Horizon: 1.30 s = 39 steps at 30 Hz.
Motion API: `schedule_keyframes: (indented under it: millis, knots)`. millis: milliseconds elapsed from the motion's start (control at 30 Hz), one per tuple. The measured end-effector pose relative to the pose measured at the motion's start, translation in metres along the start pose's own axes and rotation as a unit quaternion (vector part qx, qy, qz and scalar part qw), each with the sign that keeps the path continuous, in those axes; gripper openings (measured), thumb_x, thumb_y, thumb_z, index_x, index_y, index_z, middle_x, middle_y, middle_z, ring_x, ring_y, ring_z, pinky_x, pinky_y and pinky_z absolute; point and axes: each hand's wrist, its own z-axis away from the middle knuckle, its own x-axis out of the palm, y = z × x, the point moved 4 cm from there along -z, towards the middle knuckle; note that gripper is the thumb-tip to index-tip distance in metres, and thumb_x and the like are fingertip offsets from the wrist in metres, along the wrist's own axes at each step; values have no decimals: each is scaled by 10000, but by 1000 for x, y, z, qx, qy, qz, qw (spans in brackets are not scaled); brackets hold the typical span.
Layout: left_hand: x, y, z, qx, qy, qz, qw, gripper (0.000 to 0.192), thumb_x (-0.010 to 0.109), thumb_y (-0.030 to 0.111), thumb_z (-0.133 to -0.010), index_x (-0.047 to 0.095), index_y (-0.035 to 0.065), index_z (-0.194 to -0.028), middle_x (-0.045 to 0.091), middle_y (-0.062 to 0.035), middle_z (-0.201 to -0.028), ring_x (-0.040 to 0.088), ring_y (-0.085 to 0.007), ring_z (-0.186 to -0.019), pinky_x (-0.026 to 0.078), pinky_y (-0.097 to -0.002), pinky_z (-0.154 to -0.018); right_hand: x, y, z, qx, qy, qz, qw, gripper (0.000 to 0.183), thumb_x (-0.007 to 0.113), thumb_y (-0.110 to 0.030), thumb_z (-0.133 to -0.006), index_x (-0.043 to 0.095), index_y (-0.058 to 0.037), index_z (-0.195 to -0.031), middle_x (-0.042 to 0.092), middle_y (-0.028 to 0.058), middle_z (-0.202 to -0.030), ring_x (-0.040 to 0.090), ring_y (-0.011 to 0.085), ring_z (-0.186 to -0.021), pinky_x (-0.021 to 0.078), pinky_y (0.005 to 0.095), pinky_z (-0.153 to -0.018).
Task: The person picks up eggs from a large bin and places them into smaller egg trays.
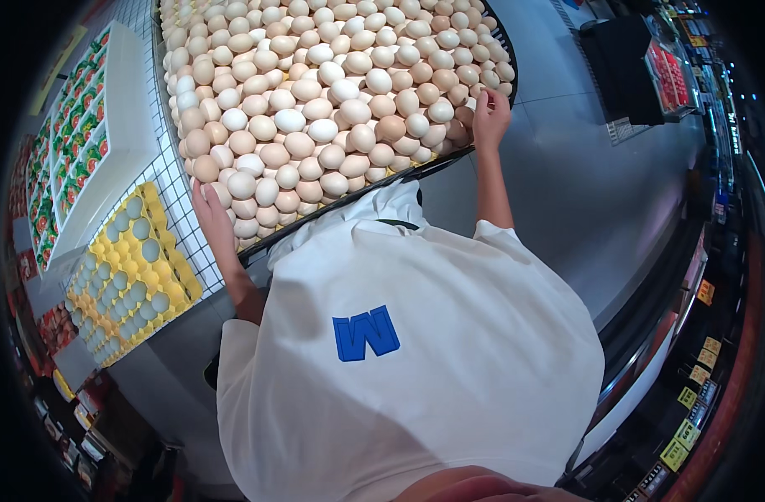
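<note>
A wide heap of pale brown and cream eggs [307, 113] fills a bin with a black rim [282, 235] in front of me. My left hand [210, 207] rests at the heap's near left corner, fingers against the outer eggs; no egg shows in its grasp. At the near right corner, my right hand [492, 116] is raised beside the eggs with thumb and fingertips close together. Whether something small is between them cannot be made out. Bits of yellow egg tray show under the lowest eggs.
Left of the bin, stacked yellow egg trays [159, 267] hold pale greenish eggs on a white tiled counter [169, 207]. Beyond them stands a white case of packaged goods [115, 144]. A black stand [627, 69] is at upper right; shelving with price tags [674, 453] curves along the right.
</note>
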Motion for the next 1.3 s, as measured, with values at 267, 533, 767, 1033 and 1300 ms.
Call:
schedule_keyframes:
  millis: [267, 533, 767, 1033, 1300]
  knots:
    - [0, 14, 3, 21, 8, -60, 998, 518, 373, 345, -1016, 413, -42, -1358, 432, -236, -1359, 410, -369, -1279, 308, -407, -1076, 6, 48, 4, 64, 14, 35, 997, 156, 600, -120, -857, 666, 6, -922, 634, 120, -886, 623, 238, -780, 501, 350, -730]
    - [1, 4, 0, 14, 14, -60, 998, 536, 379, 359, -1013, 421, -57, -1348, 439, -246, -1356, 415, -373, -1275, 311, -413, -1075, 27, 43, -26, -43, -59, 115, 991, 305, 667, -144, -802, 639, -31, -1084, 635, 140, -957, 592, 312, -923, 478, 413, -836]
    - [0, 0, -4, 0, 25, -37, 999, 541, 386, 372, -1010, 429, -46, -1351, 438, -235, -1378, 417, -359, -1283, 313, -400, -1082, 36, 38, -49, -68, -197, 198, 958, 482, 762, -173, -721, 627, -116, -1180, 649, 143, -1015, 576, 342, -971, 482, 436, -864]
    - [-1, -8, -6, 6, 28, -48, 998, 534, 399, 374, -1007, 448, -43, -1336, 454, -231, -1364, 426, -360, -1274, 319, -399, -1075, 39, 42, -56, -53, -240, 189, 951, 554, 789, -161, -694, 604, -122, -1215, 628, 141, -962, 588, 305, -931, 508, 412, -827]
    - [-2, -5, -4, 15, 30, -59, 998, 514, 411, 371, -1003, 469, -31, -1318, 484, -232, -1309, 464, -359, -1223, 354, -403, -1039, 47, 47, -51, 38, -212, -21, 976, 513, 764, -119, -744, 570, -48, -1213, 612, 102, -1012, 609, 191, -912, 535, 321, -761]
